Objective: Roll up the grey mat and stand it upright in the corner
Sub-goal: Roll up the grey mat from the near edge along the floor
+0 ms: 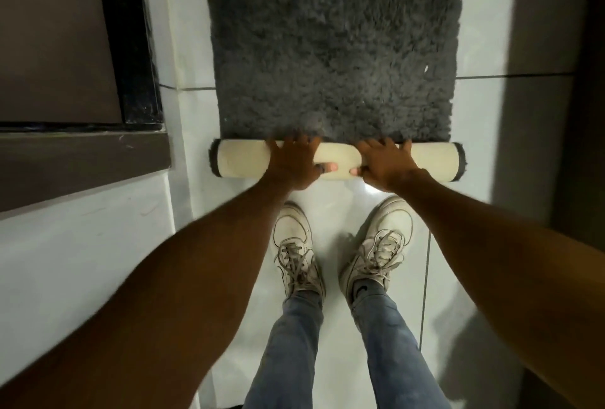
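A shaggy grey mat lies flat on the white tiled floor ahead of my feet. Its near edge is rolled into a tight tube that shows the cream underside. My left hand grips the roll left of its middle, fingers over the top and thumb under the near side. On the right of the middle my right hand holds the roll the same way. The roll lies level across the floor, touching the flat grey pile behind it.
My two white sneakers stand just behind the roll. A dark door frame with a black border and a brown sill are on the left. A dark wall edge runs down the right. White floor tiles surround the mat.
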Available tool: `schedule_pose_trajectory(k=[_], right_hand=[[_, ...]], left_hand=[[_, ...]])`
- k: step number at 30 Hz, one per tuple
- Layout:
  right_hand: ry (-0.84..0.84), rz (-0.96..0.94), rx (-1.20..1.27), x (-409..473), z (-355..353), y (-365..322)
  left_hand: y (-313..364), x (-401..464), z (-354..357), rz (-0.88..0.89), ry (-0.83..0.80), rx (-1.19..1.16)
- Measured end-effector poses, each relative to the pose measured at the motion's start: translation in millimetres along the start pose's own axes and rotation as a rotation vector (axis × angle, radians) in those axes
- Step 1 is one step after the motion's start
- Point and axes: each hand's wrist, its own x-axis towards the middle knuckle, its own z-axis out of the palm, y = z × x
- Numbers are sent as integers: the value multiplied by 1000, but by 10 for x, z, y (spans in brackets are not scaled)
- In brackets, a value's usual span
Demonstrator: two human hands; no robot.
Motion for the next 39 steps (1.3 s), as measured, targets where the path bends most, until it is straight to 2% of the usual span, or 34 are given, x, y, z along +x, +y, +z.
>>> schedule_pose_trajectory(k=[2,3,5,7,9,12,14,16,19,24,28,33,39], right_hand=[[-111,-11,12,56,-43,62],[-152,-14,13,104,-102,80],[-180,-24,-25,221,-230,86],[-98,-29,-57,288,-319,76],[131,-32,-24,227,-349,45],[539,-92,-18,1,-155,-34],[581,-131,-10,-127,2,-105],[501,-87,15,-170,68,-166],[339,-37,-80,-101,34,-145],[211,3,-112,363,-390,-61],[200,9,-141,633,-601,-4],[278,1,-137,395,-402,-66],[-45,-6,-117,282,-351,-63]], left_hand=[[34,-52,80,-32,-30,-64],[47,-86,115,-36,39,-72],[89,-188,237,-23,321,-33],[157,-273,417,-11,565,-23],[205,-304,537,-7,630,-15],[207,-301,565,10,521,13],[161,-278,526,33,459,40],[93,-214,432,58,406,54],[31,-13,212,66,316,71],[-16,403,-198,42,247,88],[-54,655,-459,7,208,113],[-8,362,-304,19,231,80],[117,122,-122,-17,8,19]])
